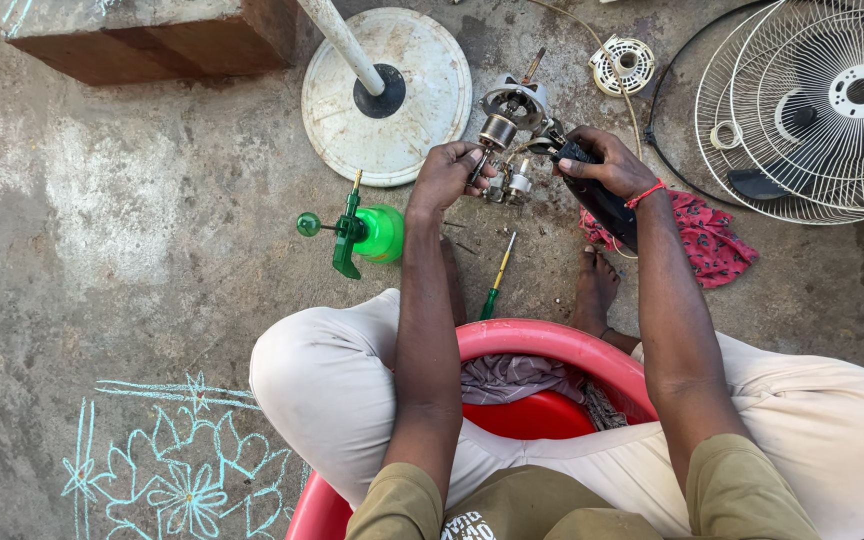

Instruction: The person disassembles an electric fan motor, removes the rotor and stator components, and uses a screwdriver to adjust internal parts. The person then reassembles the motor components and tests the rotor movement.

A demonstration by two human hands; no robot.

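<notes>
A bare fan motor (514, 110) with a metal shaft and exposed windings is held above the concrete floor. My left hand (447, 175) grips its lower metal part from the left. My right hand (607, 165), with a red thread at the wrist, is shut on the black motor housing (607, 205) on the right side. A green-and-yellow screwdriver (497, 280) lies on the floor just below the hands, between my bare feet.
A white round fan base (422, 110) with its pole stands behind the motor. A green spray bottle (362, 235) lies left. Wire fan guards (812, 110) lie far right, a red patterned cloth (707, 240) beside them. I sit on a red plastic stool (542, 345). A brick block (152, 40) is top left.
</notes>
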